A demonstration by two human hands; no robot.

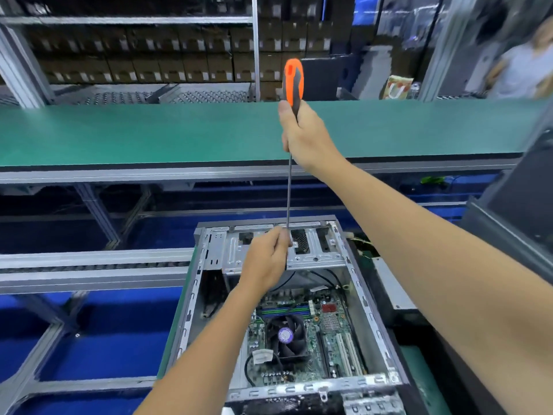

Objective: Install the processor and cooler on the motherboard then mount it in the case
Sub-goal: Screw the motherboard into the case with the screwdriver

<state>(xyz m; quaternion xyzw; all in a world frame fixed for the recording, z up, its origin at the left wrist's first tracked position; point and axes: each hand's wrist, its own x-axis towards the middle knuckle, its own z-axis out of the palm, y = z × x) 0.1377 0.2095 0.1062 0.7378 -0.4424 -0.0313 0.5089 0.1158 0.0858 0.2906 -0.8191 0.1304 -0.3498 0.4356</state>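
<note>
Because the screwdriver [289, 181] has such a long shaft, I hold it at both ends in the head view. My right hand [305, 136] is wrapped round the lower part of the orange and black handle, fingers curled tight on it, high above the case [371, 319]. My left hand [266, 259] is down at the case's far end, its fingers closed round the thin shaft near the tip. I judge that the low hand is there to steer the tip, since a shaft this long would wander if driven from the handle alone. The tool stands nearly upright, its tip hidden behind my left fingers, so I cannot tell whether it sits on a screw.

The tip comes down over the metal drive bracket [311, 250] at the far end of the case, not over the board itself. The motherboard [335, 333] already lies flat on the case floor, nearer to me than the left hand and well below the right. The cooler [287, 335], with its fan and purple centre label, sits on the board's left part, between my two forearms in the picture and apart from both sets of fingers. The processor is not visible; I take it to be under the cooler. By my reading the mounting is close to finished, with fastening still in hand. The case rests on the conveyor frame [89, 268], with the green bench top [119, 133] beyond.
</note>
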